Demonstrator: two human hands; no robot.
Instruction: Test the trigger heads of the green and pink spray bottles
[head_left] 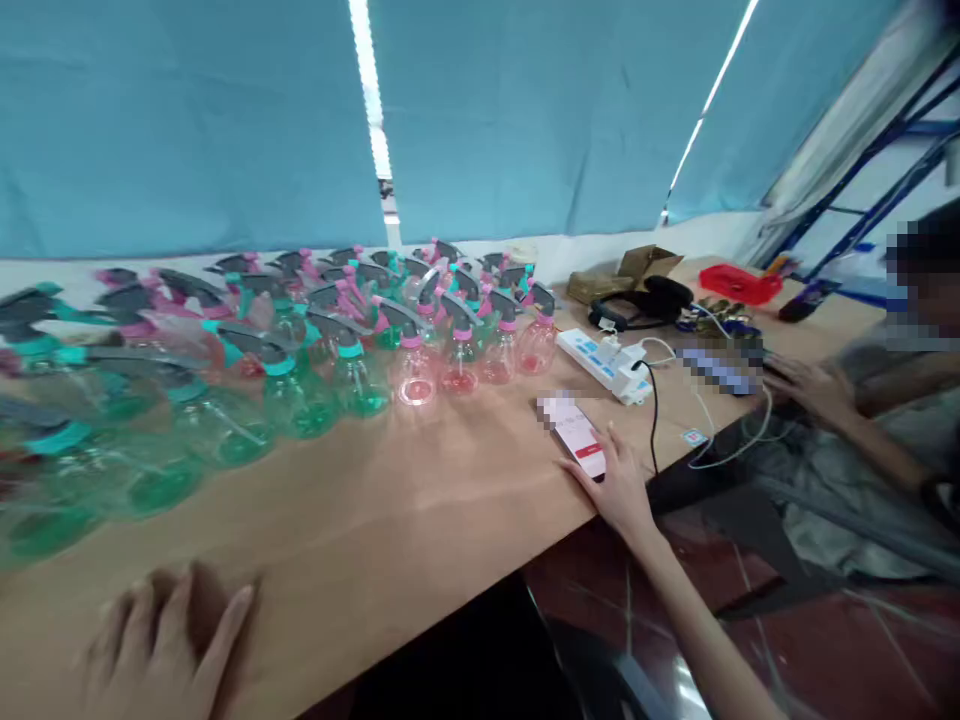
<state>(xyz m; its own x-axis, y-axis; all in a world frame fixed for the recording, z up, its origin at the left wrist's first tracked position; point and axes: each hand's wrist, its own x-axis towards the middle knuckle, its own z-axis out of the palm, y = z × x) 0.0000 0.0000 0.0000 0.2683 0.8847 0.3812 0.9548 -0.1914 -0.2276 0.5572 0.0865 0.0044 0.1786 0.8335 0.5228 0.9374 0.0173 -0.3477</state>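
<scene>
My left hand [161,650] lies on the wooden table [360,560] near its front edge, palm down with fingers apart, holding nothing. My right hand [619,485] is at the near end of a smartphone [579,440], with the thumb along one side and the fingers at the other. The phone rests on the table with its screen lit, showing a red button; part of it is blurred out. Beyond my hands stand several clear spray bottles with grey trigger heads, among them a green-tinted bottle [360,385] and a pink-tinted bottle [415,372].
A white power strip [604,365] with plugs and cables lies right of the bottles. Behind it are black headphones [649,303], a cardboard box [637,270] and a red tray [739,284]. At the right, another person's hand [814,385] is beside a second phone [720,370].
</scene>
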